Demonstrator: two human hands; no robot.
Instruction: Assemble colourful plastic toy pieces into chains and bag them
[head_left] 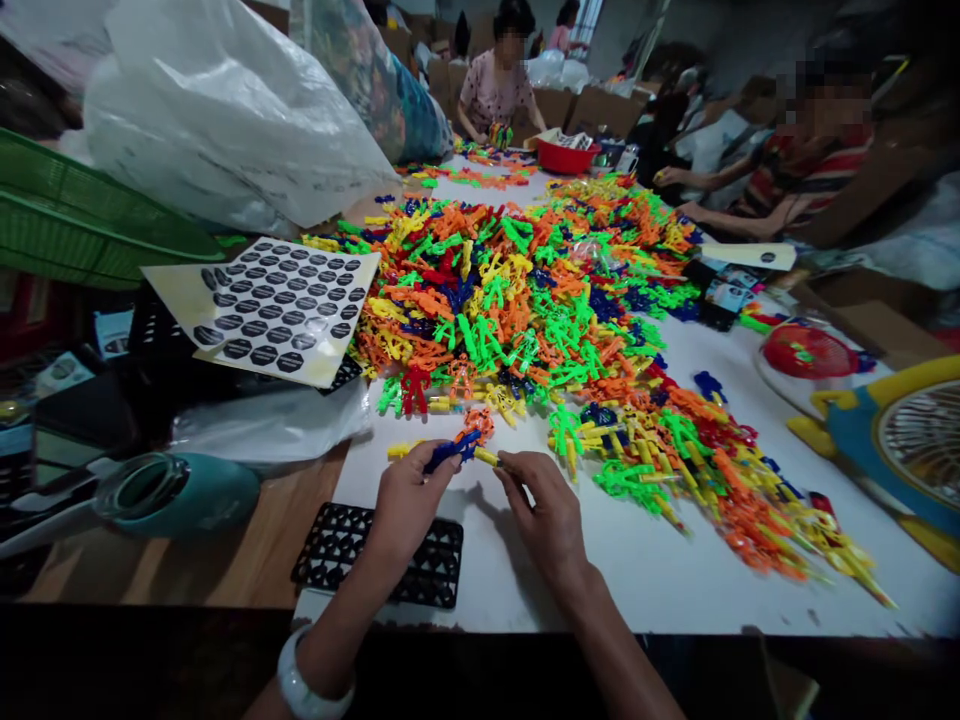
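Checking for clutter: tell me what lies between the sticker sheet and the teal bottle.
A crumpled clear plastic bag lies between sticker sheet and teal bottle, in the head view.

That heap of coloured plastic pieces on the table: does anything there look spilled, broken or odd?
Nothing looks broken. The heap of coloured pieces sprawls loose over the white table, with a tail trailing toward the right edge. The sticker sheet lies tilted, propped on a black crate.

Bare forearms, white bracelet (311,690) on left wrist
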